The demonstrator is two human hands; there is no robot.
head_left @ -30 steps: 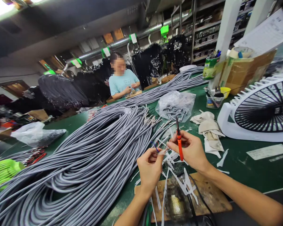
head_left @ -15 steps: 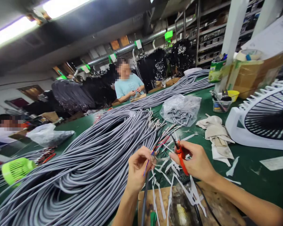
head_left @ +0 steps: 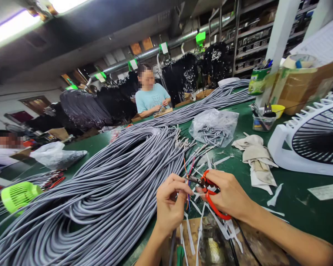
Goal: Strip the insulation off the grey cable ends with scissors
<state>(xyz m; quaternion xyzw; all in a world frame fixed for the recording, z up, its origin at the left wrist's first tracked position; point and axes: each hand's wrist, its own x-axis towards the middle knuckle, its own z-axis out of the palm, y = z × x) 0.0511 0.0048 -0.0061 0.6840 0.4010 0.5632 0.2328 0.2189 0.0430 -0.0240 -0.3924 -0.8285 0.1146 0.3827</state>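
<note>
My left hand [head_left: 172, 199] pinches the end of a grey cable [head_left: 172, 244], its thin coloured wires [head_left: 189, 170] fanning out above and below my fingertips. Red-handled scissors [head_left: 215, 205] are in my right hand [head_left: 230, 190], with a finger through a handle loop. Their dark blades point left and reach the wires beside my left fingertips. Whether the blades touch a wire I cannot tell. White strips [head_left: 201, 229] of wrapping lie scattered below both hands, over a brown board [head_left: 255, 244]. Part of the held cable is hidden behind my left hand and wrist.
A large coil of grey cables [head_left: 100, 192] fills the left side. Behind my hands lies a plastic bag [head_left: 213, 127] of short grey pieces. At right are a cloth [head_left: 254, 157] and a white fan [head_left: 283, 155]. A co-worker [head_left: 152, 96] sits across the green table [head_left: 302, 218].
The scissors have turned from upright to pointing left, their handles spread wider and the blades brought to my left fingertips. My left hand has shifted slightly right and turned, still pinching the wires.
</note>
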